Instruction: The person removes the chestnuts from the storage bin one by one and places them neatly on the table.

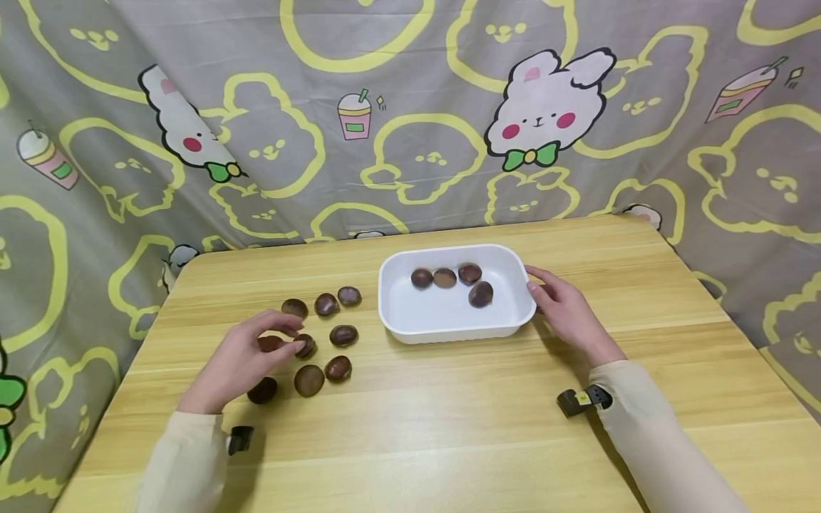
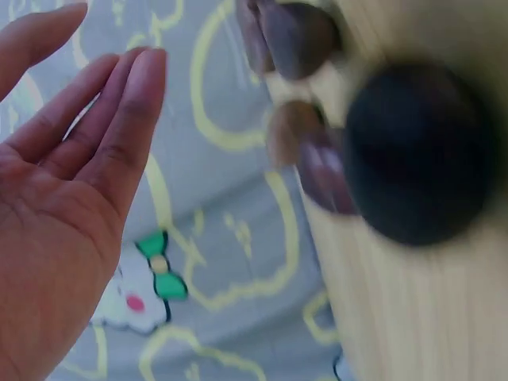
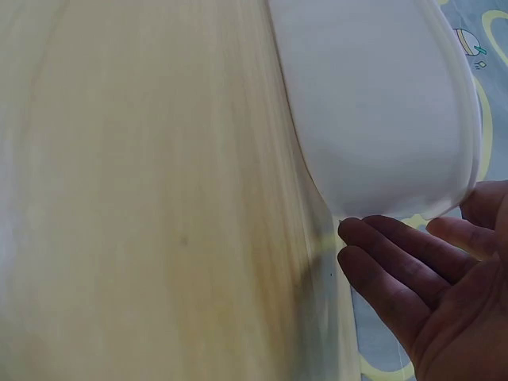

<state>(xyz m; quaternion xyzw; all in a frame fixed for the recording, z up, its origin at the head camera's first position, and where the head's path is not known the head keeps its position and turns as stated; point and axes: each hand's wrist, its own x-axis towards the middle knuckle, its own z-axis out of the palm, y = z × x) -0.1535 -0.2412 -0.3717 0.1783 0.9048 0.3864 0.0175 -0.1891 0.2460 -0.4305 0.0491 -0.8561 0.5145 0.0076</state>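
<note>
My left hand [image 1: 234, 360] is over a loose group of brown chestnuts on the left of the table, its thumb and fingers apart. A chestnut [image 1: 308, 347] lies right at the fingertips in the head view, and another is partly hidden under the hand. In the left wrist view the left hand [image 2: 75, 190] has nothing between thumb and fingers. A white plastic tray [image 1: 449, 335] stands right of the group with several chestnuts [image 1: 480, 294] inside. At the tray's right end is my right hand [image 1: 571, 317]; its extended fingers [image 3: 397, 266] touch the end wall.
The wooden table [image 1: 449, 427] backs onto a grey patterned curtain [image 1: 410, 85]. Several more chestnuts [image 1: 343, 335] lie spread between the left hand and the tray. Black wrist devices [image 1: 580, 400] hang at both sleeves.
</note>
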